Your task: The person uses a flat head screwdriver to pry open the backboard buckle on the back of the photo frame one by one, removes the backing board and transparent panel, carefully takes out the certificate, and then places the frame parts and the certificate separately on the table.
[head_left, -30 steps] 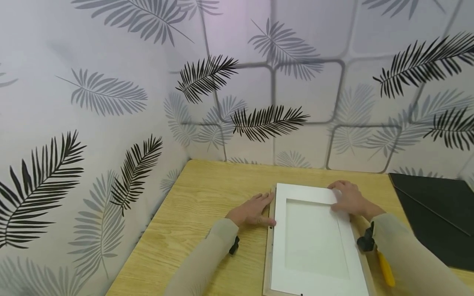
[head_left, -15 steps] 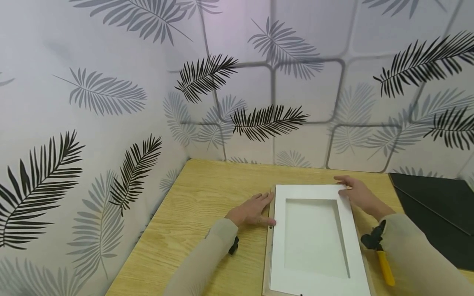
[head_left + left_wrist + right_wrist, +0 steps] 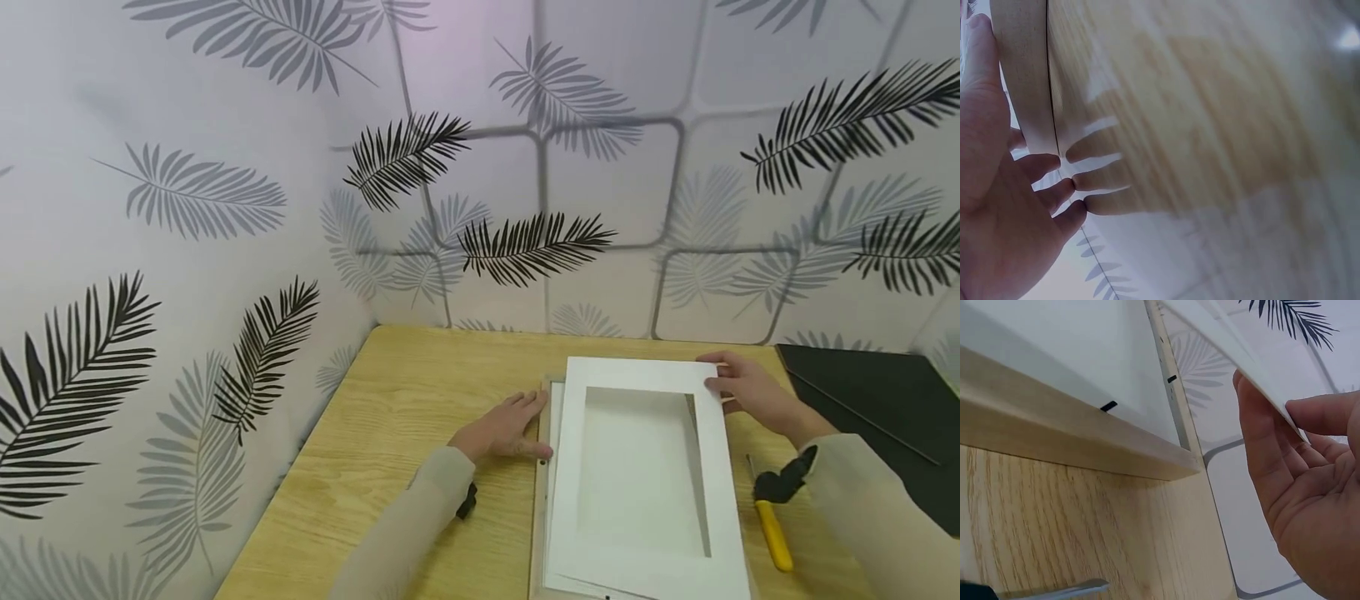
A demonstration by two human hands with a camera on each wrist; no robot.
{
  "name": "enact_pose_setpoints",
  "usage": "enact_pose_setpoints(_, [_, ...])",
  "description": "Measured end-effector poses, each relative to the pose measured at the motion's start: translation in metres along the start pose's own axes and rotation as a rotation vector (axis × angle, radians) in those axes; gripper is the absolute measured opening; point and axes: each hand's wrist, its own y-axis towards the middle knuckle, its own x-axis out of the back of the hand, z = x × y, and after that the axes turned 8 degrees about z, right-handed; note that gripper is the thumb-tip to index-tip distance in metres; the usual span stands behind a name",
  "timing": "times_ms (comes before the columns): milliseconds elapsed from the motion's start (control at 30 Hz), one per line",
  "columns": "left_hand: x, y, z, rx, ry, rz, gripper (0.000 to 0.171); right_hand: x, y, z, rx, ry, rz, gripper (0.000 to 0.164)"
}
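A white picture mat [image 3: 637,375] with a rectangular window is raised at its far end above a light wooden picture frame [image 3: 537,508]. My right hand [image 3: 761,402] pinches the mat's far right corner between thumb and fingers. The right wrist view shows the mat [image 3: 1241,355] tilted up, clear of the frame [image 3: 1072,432], with a white sheet [image 3: 1054,359] lying inside it and small black tabs along its inner edge. My left hand [image 3: 498,429] rests against the frame's left side, fingers extended along the rail and thumb at its edge.
A screwdriver [image 3: 774,537] with a yellow handle lies on the wooden table [image 3: 442,367], right of the frame. Farther right is a flat black panel [image 3: 885,417]. Leaf-patterned walls [image 3: 495,308] border the table at the back and left.
My right hand has taken the mat's far right corner and lifted it up and to the right, off the frame. The left hand stays at the frame's left side.
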Motion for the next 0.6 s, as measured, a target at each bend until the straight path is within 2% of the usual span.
enact_pose_setpoints(200, [-0.003, -0.007, 0.003, 0.013, 0.004, -0.010, 0.102, 0.019, -0.017, -0.004, -0.034, 0.089, -0.091, 0.046])
enact_pose_setpoints(300, [-0.007, -0.012, 0.005, 0.017, 0.000, -0.025, 0.104, 0.027, -0.028, -0.009, -0.056, 0.093, -0.131, 0.045])
enact_pose_setpoints(467, [-0.011, -0.023, 0.009, 0.022, 0.025, -0.055, 0.106, 0.036, -0.049, -0.020, -0.112, 0.057, -0.095, 0.058])
enact_pose_setpoints(600, [-0.010, -0.028, 0.009, 0.029, 0.035, -0.067, 0.107, 0.044, -0.065, -0.031, -0.117, 0.079, -0.101, 0.055])
